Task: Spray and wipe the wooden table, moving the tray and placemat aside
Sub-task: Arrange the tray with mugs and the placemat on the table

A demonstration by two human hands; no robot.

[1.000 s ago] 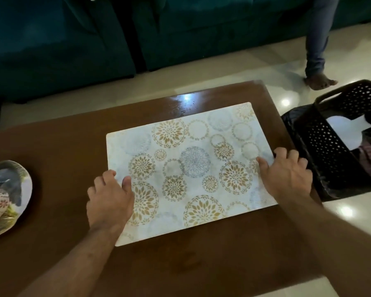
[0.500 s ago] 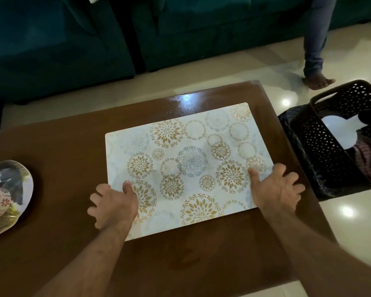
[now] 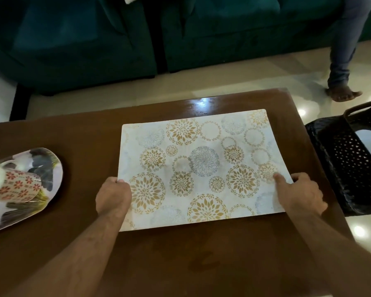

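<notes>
A white placemat (image 3: pixel 201 163) with gold and grey flower circles lies on the dark wooden table (image 3: pixel 180 260). My left hand (image 3: pixel 113 195) grips its left edge, fingers curled under and thumb on top. My right hand (image 3: pixel 300 192) grips the right edge, thumb pressed on the pattern. The mat's side edges curve up a little at my hands. An oval tray (image 3: pixel 41 166) with a bird picture sits at the table's left end, holding a patterned cup (image 3: pixel 17 186) lying on its side.
A black perforated plastic basket (image 3: pixel 347 166) stands on the floor close to the table's right edge. Dark green sofas (image 3: pixel 77 39) line the far side. Another person's leg and bare foot (image 3: pixel 341 91) stand on the tiled floor at the far right.
Both hands slid from lying flat on the mat to its side edges and closed on them. The mat's sides have lifted slightly. The view shifted, showing more of the tray.
</notes>
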